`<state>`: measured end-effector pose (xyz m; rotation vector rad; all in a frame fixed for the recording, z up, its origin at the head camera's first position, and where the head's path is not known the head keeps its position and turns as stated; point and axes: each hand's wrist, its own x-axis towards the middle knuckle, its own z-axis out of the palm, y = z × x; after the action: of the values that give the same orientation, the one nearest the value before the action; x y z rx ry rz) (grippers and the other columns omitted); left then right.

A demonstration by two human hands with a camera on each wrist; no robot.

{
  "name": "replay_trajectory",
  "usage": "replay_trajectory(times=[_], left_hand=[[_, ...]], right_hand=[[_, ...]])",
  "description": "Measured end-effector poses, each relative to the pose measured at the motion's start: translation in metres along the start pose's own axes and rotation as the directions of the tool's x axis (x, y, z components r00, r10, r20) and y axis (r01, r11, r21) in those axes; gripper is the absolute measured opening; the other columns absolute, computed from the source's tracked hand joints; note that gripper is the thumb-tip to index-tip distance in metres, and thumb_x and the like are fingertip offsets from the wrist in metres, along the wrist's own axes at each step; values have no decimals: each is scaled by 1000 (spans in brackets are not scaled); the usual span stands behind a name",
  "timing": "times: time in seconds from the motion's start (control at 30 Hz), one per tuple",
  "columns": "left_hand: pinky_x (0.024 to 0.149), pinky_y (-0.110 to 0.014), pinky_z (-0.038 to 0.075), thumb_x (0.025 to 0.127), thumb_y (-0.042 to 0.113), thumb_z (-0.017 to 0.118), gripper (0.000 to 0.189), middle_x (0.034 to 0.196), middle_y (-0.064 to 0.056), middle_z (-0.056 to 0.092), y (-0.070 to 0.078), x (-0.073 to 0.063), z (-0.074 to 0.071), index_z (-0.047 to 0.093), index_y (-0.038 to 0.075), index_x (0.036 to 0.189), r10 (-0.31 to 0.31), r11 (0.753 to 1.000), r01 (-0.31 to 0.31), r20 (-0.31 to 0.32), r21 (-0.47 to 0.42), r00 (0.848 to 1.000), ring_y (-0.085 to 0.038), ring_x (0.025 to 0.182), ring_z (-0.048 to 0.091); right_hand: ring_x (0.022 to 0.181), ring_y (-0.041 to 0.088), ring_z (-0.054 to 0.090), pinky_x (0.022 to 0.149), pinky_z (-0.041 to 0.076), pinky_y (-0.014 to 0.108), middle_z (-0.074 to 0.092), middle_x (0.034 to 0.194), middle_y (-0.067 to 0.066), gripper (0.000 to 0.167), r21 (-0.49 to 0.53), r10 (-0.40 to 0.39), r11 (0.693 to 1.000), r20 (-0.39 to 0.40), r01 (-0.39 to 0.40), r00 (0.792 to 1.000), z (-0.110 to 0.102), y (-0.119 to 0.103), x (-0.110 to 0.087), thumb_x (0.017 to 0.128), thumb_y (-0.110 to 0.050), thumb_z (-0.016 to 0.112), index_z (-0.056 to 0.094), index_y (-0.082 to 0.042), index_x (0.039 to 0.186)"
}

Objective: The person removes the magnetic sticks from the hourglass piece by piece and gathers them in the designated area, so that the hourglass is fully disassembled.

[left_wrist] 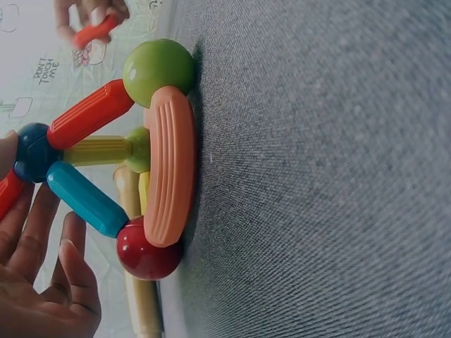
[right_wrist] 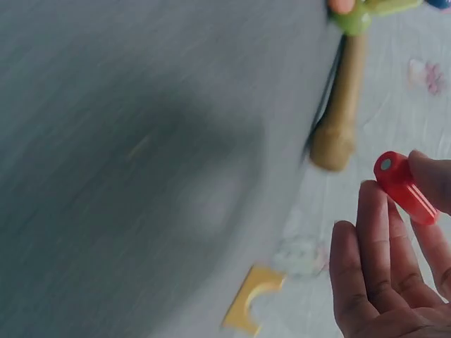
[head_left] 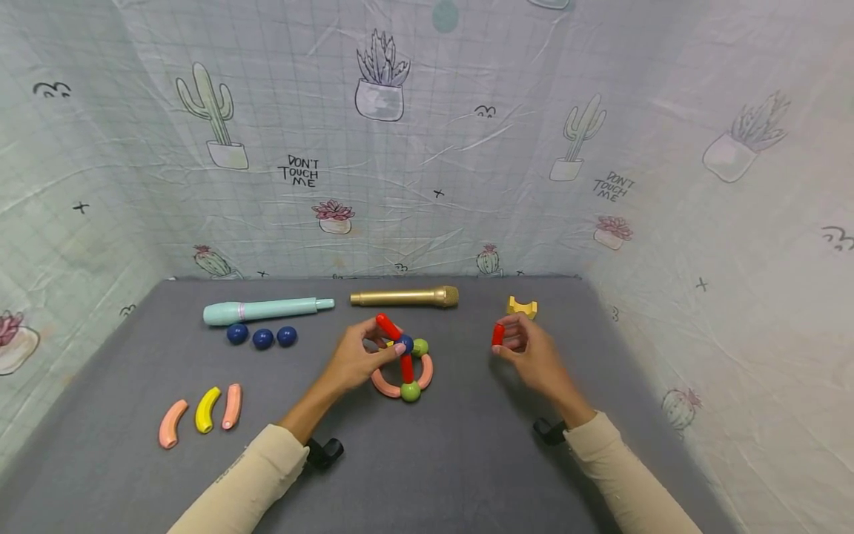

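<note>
My left hand [head_left: 356,354] pinches a dark blue ball [head_left: 405,343] atop a frame of toy sticks and balls. From that ball, a red stick [left_wrist: 91,113], a yellow stick [left_wrist: 99,150] and a teal stick [left_wrist: 87,199] slope down to the base. The base joins curved pink sticks [left_wrist: 171,169], green balls [left_wrist: 158,70] and a red ball [left_wrist: 148,248]. Another red stick [head_left: 388,326] rises from the blue ball. To the right, my right hand [head_left: 532,354] pinches a separate short red stick [right_wrist: 406,189] above the table, its grey end showing.
Behind lie a mint microphone-shaped toy [head_left: 267,310], a gold microphone [head_left: 404,297] and a yellow arched block [head_left: 523,306]. At left are three blue balls [head_left: 263,339], two curved pink sticks [head_left: 173,423] and a curved yellow stick [head_left: 207,409]. Printed cloth [head_left: 427,148] walls the grey table.
</note>
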<state>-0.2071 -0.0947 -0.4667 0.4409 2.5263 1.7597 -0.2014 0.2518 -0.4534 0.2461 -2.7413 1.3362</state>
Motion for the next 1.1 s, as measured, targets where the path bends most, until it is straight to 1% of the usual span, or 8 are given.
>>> replay_trajectory(times=[0.13, 0.3, 0.47, 0.6, 0.73, 0.9, 1.0, 1.1], left_hand=[[73, -32, 50, 93, 29, 85, 31, 103, -8, 76, 0, -1, -1, 76, 16, 119, 0, 1000, 0, -6, 12, 1000, -22, 93, 65], [70, -31, 50, 92, 31, 85, 31, 102, -8, 77, 1, -1, -2, 76, 16, 118, 17, 999, -17, -10, 31, 1000, -22, 92, 65], [67, -30, 50, 92, 32, 86, 31, 100, -7, 77, 2, -1, -3, 76, 17, 118, 25, 997, -23, -18, 70, 1000, -20, 89, 66], [68, -29, 50, 92, 32, 86, 30, 98, -4, 78, 3, -1, -3, 76, 18, 116, 33, 995, -31, -20, 99, 999, -18, 88, 67], [68, -29, 50, 92, 31, 86, 26, 96, -1, 78, 3, -1, -3, 77, 20, 113, 47, 992, -44, -22, 118, 999, -17, 88, 67], [67, -29, 50, 91, 32, 86, 25, 96, 0, 77, 3, -1, -3, 77, 22, 112, 53, 990, -49, -22, 129, 998, -17, 87, 67], [67, -29, 50, 92, 33, 86, 26, 96, 0, 77, 3, -1, -2, 77, 21, 113, 57, 990, -54, -20, 132, 998, -17, 87, 66], [67, -29, 50, 92, 33, 86, 27, 97, 0, 78, 3, -2, -2, 77, 21, 114, 60, 990, -57, -17, 131, 998, -17, 88, 66]], right_hand=[[94, 27, 74, 81, 60, 32, 73, 116, 18, 48, -53, 5, 999, -24, -6, 1000, -14, 16, -9, 92, -5, 83, 61, -6, 134], [92, 27, 74, 79, 61, 37, 74, 115, 19, 46, -134, 39, 990, -44, -45, 998, -29, 30, -17, 91, -4, 83, 63, -6, 132], [88, 23, 72, 72, 58, 34, 74, 115, 19, 45, -237, 61, 969, -29, -67, 998, -38, 36, -23, 89, -3, 85, 65, -5, 129], [83, 21, 72, 67, 57, 33, 75, 110, 18, 44, -308, 36, 951, 11, -31, 999, -40, 40, -26, 85, -1, 86, 68, 0, 126], [81, 23, 75, 72, 61, 41, 75, 109, 20, 44, -359, 4, 933, 59, 17, 998, -40, 44, -26, 83, -1, 87, 71, 4, 123], [83, 25, 76, 77, 62, 46, 75, 109, 20, 45, -402, -4, 915, 84, 37, 996, -38, 47, -25, 84, -5, 87, 71, 7, 125], [89, 32, 74, 82, 60, 51, 75, 107, 21, 46, -449, -19, 892, 72, 50, 997, -37, 44, -24, 84, -8, 88, 72, 8, 124], [97, 38, 72, 86, 57, 56, 74, 111, 22, 46, -491, -24, 870, 37, 39, 999, -34, 38, -24, 85, -11, 88, 73, 6, 125]])
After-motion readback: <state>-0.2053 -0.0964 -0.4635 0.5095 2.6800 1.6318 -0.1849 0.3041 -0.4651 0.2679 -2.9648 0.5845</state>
